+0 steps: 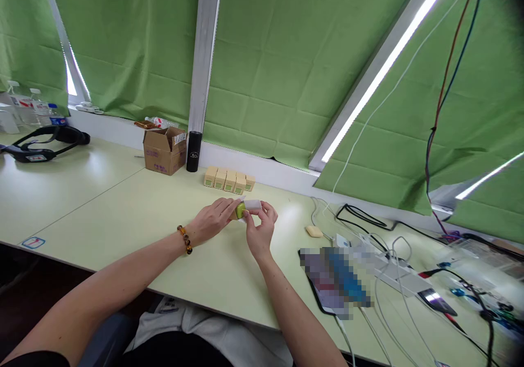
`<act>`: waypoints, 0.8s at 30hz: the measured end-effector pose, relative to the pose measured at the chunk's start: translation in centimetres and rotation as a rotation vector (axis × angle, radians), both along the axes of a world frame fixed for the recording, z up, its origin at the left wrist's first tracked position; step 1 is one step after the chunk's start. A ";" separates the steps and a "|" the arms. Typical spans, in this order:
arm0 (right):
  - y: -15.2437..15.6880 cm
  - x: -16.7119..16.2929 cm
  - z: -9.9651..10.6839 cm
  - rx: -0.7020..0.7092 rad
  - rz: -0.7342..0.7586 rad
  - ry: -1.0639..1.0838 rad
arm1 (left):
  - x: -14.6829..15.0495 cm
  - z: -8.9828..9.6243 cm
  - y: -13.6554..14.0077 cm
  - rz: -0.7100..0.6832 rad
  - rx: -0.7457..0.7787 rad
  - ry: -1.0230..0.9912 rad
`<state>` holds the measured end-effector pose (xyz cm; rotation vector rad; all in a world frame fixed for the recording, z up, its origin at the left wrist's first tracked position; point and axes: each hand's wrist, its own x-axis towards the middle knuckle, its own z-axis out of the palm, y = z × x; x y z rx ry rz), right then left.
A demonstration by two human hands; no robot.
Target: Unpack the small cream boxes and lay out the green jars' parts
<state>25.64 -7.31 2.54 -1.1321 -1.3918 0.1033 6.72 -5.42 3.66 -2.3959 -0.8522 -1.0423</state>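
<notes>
While both hands meet above the table, a small green thing sits between them, in front of the row of small boxes and apart from it. The left hand, a bead bracelet at its wrist, appears to hold the green thing from its left side, fingers straight and together, with its thumb out of sight. The right hand pinches from the other side, thumb against the green thing and fingers by a piece of white paper. Whether the green thing is loose or wrapped is too small to tell. As I judge it, the paper could tear if the right hand pulled sharply while the left pressed hard, and a loose left grip could let the green thing slip out and drop onto the table. Reaching too far forward might nudge the small boxes, which stand close together, so one knock could shift several. On the right, a sweep of the forearm could catch the phone or the white cable beside it and drag both.
</notes>
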 end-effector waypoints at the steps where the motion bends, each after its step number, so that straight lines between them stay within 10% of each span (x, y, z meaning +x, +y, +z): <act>1: -0.1 0.0 0.1 -0.014 0.020 0.034 | -0.1 0.0 0.1 0.001 -0.011 -0.001; 16: 0.7 0.3 0.4 -0.116 0.301 0.496 | -1.1 -1.1 2.0 0.031 -0.127 -0.066; 24: 1.8 1.4 0.0 -0.212 0.199 0.455 | -2.3 -1.6 3.4 -0.018 -0.299 -0.332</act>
